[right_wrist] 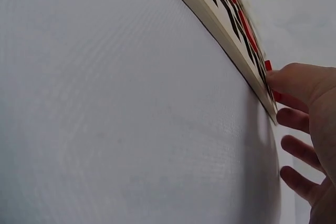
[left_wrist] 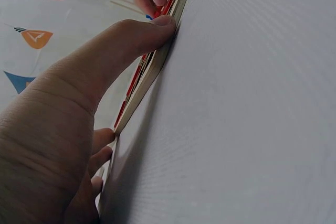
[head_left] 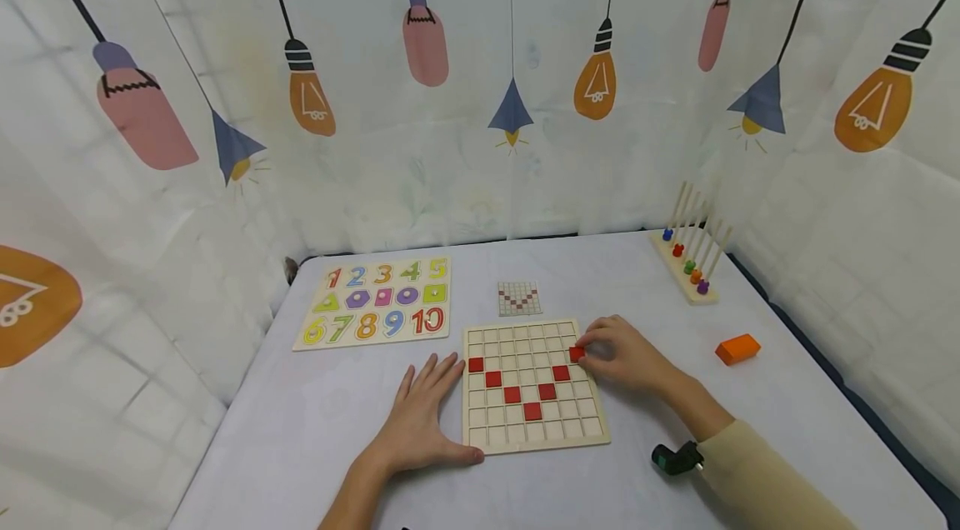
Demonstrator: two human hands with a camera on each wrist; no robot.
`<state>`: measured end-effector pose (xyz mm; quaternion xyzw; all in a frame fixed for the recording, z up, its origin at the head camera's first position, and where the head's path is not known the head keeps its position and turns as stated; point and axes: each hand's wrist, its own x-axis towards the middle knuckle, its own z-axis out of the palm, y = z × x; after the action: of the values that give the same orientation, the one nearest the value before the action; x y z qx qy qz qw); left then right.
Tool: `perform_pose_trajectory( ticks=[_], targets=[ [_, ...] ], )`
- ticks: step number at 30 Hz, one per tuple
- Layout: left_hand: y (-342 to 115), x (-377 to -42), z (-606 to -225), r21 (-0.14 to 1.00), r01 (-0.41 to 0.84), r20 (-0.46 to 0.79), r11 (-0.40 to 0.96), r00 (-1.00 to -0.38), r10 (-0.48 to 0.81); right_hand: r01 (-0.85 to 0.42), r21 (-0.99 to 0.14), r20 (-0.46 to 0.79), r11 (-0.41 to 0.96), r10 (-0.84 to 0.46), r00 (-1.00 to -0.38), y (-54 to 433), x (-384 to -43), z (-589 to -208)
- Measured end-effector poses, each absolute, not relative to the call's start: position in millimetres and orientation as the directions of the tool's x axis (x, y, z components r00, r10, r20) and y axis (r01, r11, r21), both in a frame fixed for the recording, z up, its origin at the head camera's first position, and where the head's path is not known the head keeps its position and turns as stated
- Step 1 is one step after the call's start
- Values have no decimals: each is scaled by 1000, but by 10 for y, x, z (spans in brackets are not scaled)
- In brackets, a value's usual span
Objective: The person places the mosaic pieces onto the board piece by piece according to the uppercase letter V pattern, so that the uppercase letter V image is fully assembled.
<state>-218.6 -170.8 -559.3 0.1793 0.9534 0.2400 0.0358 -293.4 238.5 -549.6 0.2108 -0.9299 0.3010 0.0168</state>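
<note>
A wooden grid board (head_left: 558,430) lies on the table with several red square tiles (head_left: 532,412) set in a V shape. My right hand (head_left: 626,355) pinches a red tile (head_left: 576,354) between thumb and fingers at the board's right edge. The right wrist view shows part of that tile (right_wrist: 268,65) by the thumb; whether it is fully seated in its cell I cannot tell. Spread along the board's left side, my left hand (head_left: 423,422) touches the edge with straight fingers, its thumb at the near left corner.
Behind the board lies a small pattern card (head_left: 519,298). A number and shape puzzle (head_left: 375,301) is at the back left. A peg stand with colored beads (head_left: 693,288) stands at the back right, and an orange block (head_left: 738,349) lies right of the board.
</note>
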Motion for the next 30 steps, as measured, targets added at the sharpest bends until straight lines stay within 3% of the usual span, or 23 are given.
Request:
perform_pose_trajectory(
  ticks=[30],
  targets=[
    [-1710, -2168, -5576, 476, 324, 18, 817, -933, 359, -356, -582, 115, 732, -359, -926, 2295, -2876, -5450]
  ],
)
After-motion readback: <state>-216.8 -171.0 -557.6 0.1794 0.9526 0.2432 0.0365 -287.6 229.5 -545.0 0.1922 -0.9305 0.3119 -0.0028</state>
